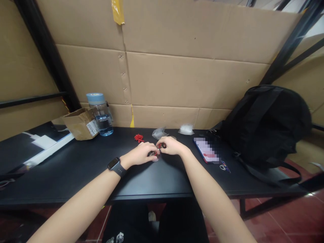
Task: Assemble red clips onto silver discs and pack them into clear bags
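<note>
My left hand [141,154], with a dark smartwatch on its wrist, and my right hand [172,145] meet over the middle of the table. The fingers of both are closed around a small red and clear item [156,154]. Its kind is too small and too covered by the fingers to tell. Just beyond my left hand lies a little heap of thin red pieces [138,137]. A clear plastic bag [158,133] lies behind the fingertips of my right hand. Farther right is a second clear bag [186,129] with whitish contents.
On the black table [162,184] stand a cardboard box [79,126] and a water bottle [101,116] at back left, near a white charger [45,142]. To the right lie a phone [201,148], a keyring [223,166] and a black backpack [268,125]. Cardboard walls [177,81] close off the back.
</note>
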The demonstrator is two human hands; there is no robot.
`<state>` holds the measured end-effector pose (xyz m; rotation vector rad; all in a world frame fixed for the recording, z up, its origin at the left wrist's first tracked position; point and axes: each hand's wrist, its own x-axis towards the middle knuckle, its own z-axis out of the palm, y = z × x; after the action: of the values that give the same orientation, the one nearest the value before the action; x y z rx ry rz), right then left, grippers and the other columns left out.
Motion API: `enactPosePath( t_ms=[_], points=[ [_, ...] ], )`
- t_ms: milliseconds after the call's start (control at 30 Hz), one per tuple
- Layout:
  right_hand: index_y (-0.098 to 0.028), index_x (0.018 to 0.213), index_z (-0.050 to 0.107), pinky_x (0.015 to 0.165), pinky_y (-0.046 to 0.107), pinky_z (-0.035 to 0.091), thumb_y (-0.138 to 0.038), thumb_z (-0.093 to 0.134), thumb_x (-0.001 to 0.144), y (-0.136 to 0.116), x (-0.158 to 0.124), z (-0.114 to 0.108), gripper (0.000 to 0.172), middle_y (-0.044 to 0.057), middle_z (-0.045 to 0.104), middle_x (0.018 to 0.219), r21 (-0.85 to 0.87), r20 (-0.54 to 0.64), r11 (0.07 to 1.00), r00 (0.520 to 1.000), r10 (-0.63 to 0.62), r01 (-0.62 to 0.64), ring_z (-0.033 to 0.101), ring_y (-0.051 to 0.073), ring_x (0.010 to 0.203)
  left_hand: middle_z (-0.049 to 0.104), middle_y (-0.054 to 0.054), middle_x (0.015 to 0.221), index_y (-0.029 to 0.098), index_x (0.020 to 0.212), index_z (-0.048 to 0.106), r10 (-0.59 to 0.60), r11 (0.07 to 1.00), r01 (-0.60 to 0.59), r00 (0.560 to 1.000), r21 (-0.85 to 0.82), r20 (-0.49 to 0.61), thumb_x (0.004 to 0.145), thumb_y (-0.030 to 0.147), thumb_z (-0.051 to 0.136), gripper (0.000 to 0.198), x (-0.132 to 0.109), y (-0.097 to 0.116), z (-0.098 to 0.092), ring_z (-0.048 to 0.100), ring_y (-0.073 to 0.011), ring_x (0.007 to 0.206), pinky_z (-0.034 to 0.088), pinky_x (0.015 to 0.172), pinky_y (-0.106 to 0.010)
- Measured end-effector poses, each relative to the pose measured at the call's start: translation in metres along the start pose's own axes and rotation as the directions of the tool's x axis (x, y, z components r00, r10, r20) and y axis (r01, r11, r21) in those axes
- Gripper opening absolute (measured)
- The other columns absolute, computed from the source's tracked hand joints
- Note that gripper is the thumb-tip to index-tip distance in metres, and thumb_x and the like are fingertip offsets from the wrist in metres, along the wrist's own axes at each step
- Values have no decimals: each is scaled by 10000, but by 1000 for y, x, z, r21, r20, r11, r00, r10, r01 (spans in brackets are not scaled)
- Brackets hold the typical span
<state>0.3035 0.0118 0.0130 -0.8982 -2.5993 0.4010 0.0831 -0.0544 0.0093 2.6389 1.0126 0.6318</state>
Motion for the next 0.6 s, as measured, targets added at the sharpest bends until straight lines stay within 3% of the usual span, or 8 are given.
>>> enactPosePath(
  t_ms=[167,300,433,533,600],
  points=[
    [-233,903,799,675,243,435,-86,692,782,1,2,6,218,9,752,805,-57,-7,997,999,50,-50,655,148,719,744,-35,955,282,929,781,-3,999,3,1000,34,-22,970,402,617,207,0,-5,-3,656,-209,930,448,877,-307],
    [-267,871,795,684,244,441,-130,734,792,5,3,8,170,-10,751,779,-91,-32,990,994,102,-104,674,151,727,762,-46,909,296,949,801,-22,998,24,999,50,-33,956,447,623,233,-2,-13,-11,670,-216,886,453,873,-317],
    [-266,817,774,720,260,460,-155,744,797,5,0,5,117,-3,759,806,-111,-53,983,989,139,-144,694,171,772,758,-39,802,265,841,774,-68,988,75,996,135,-51,939,401,641,214,-4,-17,-14,678,-215,802,445,843,-326],
    [-237,805,745,755,279,488,-151,697,830,0,-1,2,102,14,761,822,-28,-86,989,987,139,-142,702,178,787,761,-33,830,240,827,718,-132,971,161,977,179,-165,967,345,591,216,-3,-18,-13,684,-217,826,436,850,-330],
    [-220,832,725,769,287,517,-170,659,866,-4,0,2,90,20,762,840,140,-105,985,988,115,-100,712,173,791,768,-26,890,231,878,687,-193,964,230,950,131,-244,996,333,533,219,-2,-17,-13,694,-209,853,444,839,-321]
  ],
)
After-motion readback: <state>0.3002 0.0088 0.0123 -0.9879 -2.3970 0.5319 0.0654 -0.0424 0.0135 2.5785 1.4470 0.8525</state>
